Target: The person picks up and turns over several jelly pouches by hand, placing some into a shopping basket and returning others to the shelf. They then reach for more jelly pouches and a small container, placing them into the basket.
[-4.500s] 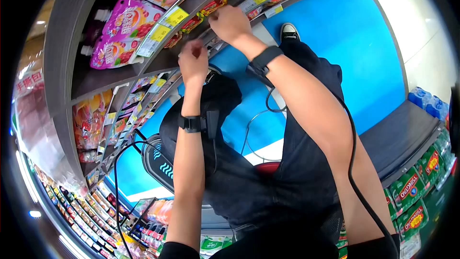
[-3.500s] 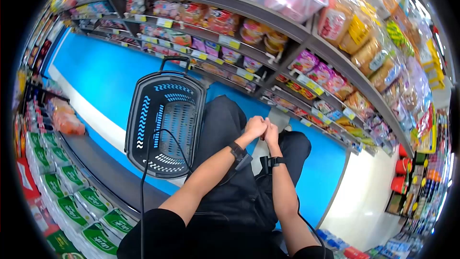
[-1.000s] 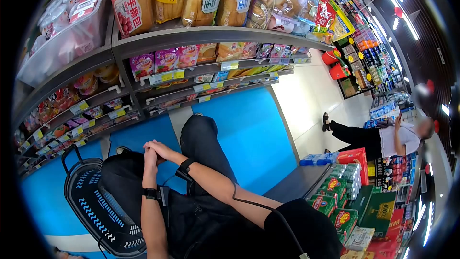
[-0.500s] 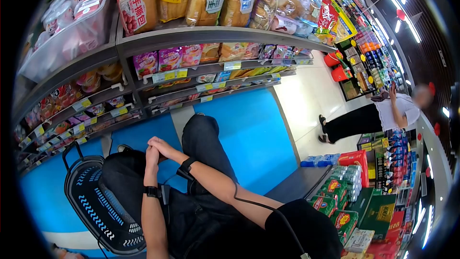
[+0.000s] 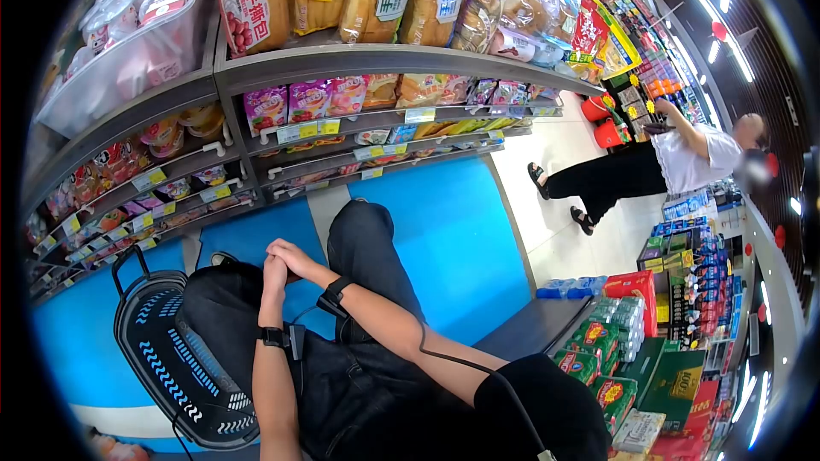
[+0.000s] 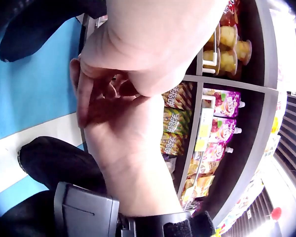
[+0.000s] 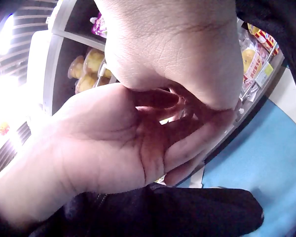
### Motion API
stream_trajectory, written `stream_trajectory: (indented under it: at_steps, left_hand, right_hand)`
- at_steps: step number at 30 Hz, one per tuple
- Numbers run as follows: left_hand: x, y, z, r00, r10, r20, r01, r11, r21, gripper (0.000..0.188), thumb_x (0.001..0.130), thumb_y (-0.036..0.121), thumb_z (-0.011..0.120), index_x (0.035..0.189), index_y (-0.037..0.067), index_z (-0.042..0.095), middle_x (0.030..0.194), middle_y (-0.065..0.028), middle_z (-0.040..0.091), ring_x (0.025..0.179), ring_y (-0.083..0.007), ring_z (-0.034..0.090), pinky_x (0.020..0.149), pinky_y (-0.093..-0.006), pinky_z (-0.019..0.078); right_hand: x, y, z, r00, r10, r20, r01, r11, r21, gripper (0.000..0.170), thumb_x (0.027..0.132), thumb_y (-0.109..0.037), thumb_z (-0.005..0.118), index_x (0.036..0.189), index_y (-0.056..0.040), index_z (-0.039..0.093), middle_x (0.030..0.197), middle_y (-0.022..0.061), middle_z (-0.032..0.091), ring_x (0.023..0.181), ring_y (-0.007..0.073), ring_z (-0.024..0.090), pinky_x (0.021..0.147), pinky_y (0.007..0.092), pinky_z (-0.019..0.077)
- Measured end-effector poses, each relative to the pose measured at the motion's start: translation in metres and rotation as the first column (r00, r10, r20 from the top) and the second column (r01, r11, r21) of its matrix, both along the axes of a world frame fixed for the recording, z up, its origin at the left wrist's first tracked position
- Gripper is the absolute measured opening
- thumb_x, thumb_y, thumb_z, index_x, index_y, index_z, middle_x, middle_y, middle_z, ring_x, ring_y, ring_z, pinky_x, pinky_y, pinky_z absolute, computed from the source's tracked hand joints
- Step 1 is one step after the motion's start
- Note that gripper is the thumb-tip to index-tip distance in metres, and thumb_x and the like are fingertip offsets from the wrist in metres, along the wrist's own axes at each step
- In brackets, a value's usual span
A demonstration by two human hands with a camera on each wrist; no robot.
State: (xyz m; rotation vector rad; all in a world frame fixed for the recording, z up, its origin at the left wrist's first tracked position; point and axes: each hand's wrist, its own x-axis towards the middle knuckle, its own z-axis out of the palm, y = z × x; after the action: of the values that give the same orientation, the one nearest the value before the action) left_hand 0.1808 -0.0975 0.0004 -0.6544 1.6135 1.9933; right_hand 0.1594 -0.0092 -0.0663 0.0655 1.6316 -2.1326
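Observation:
In the head view, my left hand (image 5: 273,275) and right hand (image 5: 296,261) meet in front of my knees, fingers overlapping, with no object between them. The left wrist view shows my left palm in the lower middle and the other hand's heel above it, the fingers loosely bent against each other. From the right wrist, the right palm faces the camera and the fingers touch those of the other hand. A black shopping basket (image 5: 128,337) stands on the floor to the left of my legs. Both wrists wear black straps.
Ahead runs a shelf (image 5: 410,58) with bagged bread (image 5: 369,4) on top and snack pouches (image 5: 309,101) below. Stacked beer packs (image 5: 594,337) stand at the right. A person (image 5: 696,149) walks in the aisle. A cable crosses my right arm.
The hands, earlier apart by the lower shelf, are now together near my knees. Over the last second they stay joined, while the person in the aisle moves nearer the shelf end.

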Motion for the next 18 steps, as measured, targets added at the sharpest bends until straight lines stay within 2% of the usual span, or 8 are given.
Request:
stream_trajectory:
  at_steps: [3,6,9,11,14,16,17,18]
  left_hand:
    - [0.0,0.001,-0.001,1.0,0.001,-0.01,-0.001,1.0,0.03,0.03,0.096,0.021,0.038,0.11,0.002,0.057,0.097,-0.0102,0.065,0.085,-0.0201,0.066,0.073,-0.0337,0.0543]
    - [0.0,0.005,-0.023,0.991,0.096,-0.094,-0.091,0.995,0.047,0.027,0.095,0.018,0.039,0.11,0.003,0.055,0.097,-0.0104,0.064,0.088,-0.0201,0.065,0.072,-0.0332,0.0539]
    - [-0.002,0.002,-0.032,0.991,0.051,-0.124,-0.046,0.998,0.047,0.023,0.092,0.014,0.04,0.108,0.003,0.053,0.096,-0.0101,0.063,0.09,-0.0198,0.063,0.073,-0.0327,0.0533]
    - [-0.007,0.005,-0.092,0.97,0.109,-0.216,-0.099,0.993,0.057,0.023,0.09,0.011,0.041,0.107,0.003,0.054,0.096,-0.0096,0.063,0.09,-0.0191,0.063,0.072,-0.0322,0.053]
    - [0.002,0.006,-0.056,0.985,0.091,-0.146,-0.072,0.989,0.128,0.023,0.084,0.007,0.046,0.103,0.004,0.059,0.096,-0.0079,0.063,0.084,-0.0179,0.064,0.065,-0.0311,0.0526]
    - [0.002,0.004,-0.055,0.983,0.09,-0.157,-0.083,0.995,0.047,0.02,0.081,0.008,0.049,0.097,0.004,0.062,0.09,-0.0058,0.063,0.08,-0.0155,0.061,0.06,-0.0303,0.0507]
    - [0.005,0.006,-0.031,0.968,0.118,-0.223,-0.111,0.993,0.04,0.02,0.079,0.007,0.049,0.095,0.004,0.062,0.088,-0.0052,0.063,0.078,-0.0147,0.06,0.06,-0.0296,0.0494]
    - [0.004,0.006,-0.026,0.977,0.091,-0.193,-0.095,0.995,-0.011,0.021,0.078,0.007,0.048,0.094,0.003,0.061,0.087,-0.0058,0.063,0.077,-0.0151,0.06,0.061,-0.0299,0.0489]
  right_hand:
    - [-0.001,-0.002,-0.006,1.0,-0.009,-0.017,0.008,0.999,-0.037,0.022,0.092,-0.022,0.05,0.096,-0.0023,0.059,0.097,0.008,0.059,0.095,0.0188,0.055,0.087,0.03,0.0417]
    - [-0.003,0.0,-0.008,1.0,-0.008,-0.029,0.007,1.0,-0.02,0.021,0.092,-0.021,0.05,0.096,-0.0018,0.059,0.097,0.0086,0.059,0.096,0.0196,0.055,0.088,0.0303,0.0417]
    - [-0.003,0.002,-0.004,0.999,-0.016,-0.044,0.017,0.999,0.028,0.021,0.091,-0.019,0.05,0.096,-0.0014,0.06,0.098,0.0091,0.059,0.096,0.0204,0.056,0.088,0.0306,0.0418]
    - [-0.004,0.003,-0.004,0.998,-0.03,-0.064,0.034,0.997,0.066,0.021,0.091,-0.019,0.05,0.096,-0.0011,0.06,0.098,0.0095,0.059,0.097,0.0209,0.056,0.088,0.0308,0.0419]
    - [-0.004,0.006,-0.005,0.987,-0.037,-0.155,0.054,0.992,0.112,0.021,0.088,-0.015,0.05,0.095,0.0006,0.062,0.1,0.0111,0.06,0.098,0.0234,0.056,0.089,0.0315,0.0423]
    - [-0.006,0.012,-0.017,0.92,0.095,-0.38,0.02,0.958,0.287,0.023,0.088,-0.014,0.049,0.096,-0.0001,0.064,0.102,0.0113,0.061,0.098,0.0233,0.057,0.09,0.0319,0.0435]
    - [0.0,0.016,0.052,0.967,0.066,-0.245,0.014,0.949,0.314,0.024,0.088,-0.016,0.049,0.096,-0.0004,0.065,0.102,0.0111,0.062,0.099,0.0231,0.058,0.09,0.0316,0.0439]
    - [-0.003,0.014,0.039,0.976,0.056,-0.212,0.005,0.961,0.278,0.025,0.087,-0.017,0.049,0.096,-0.0003,0.065,0.103,0.0109,0.063,0.1,0.0223,0.058,0.091,0.0313,0.044]
